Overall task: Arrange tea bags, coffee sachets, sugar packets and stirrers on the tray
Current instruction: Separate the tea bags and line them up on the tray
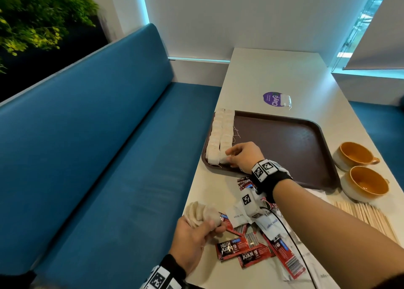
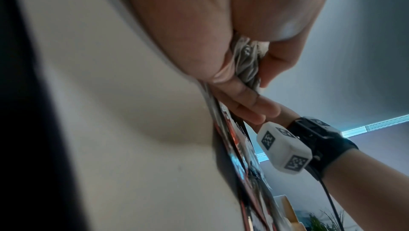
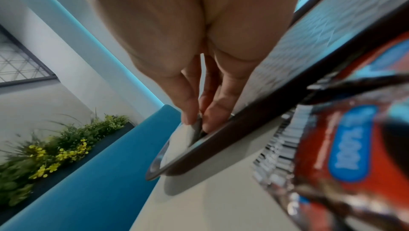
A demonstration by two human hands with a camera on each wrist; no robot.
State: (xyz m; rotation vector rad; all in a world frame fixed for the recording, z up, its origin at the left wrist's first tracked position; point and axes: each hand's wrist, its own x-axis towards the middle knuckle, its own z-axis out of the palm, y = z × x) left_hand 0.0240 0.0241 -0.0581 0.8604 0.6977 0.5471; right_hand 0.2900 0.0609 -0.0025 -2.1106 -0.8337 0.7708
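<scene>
- Brown tray (image 1: 284, 140): two rows of white tea bags (image 1: 220, 135) along its left edge.
- Red coffee sachets (image 1: 249, 251), white sugar packets (image 1: 267, 223), wooden stirrers (image 1: 365, 214): on the table.

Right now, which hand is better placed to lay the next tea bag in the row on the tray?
Right. The right hand is already over the tray, its fingers pinching a tea bag at the near end of the second row. The left hand sits off the tray, gripping a bunch of tea bags.
</scene>
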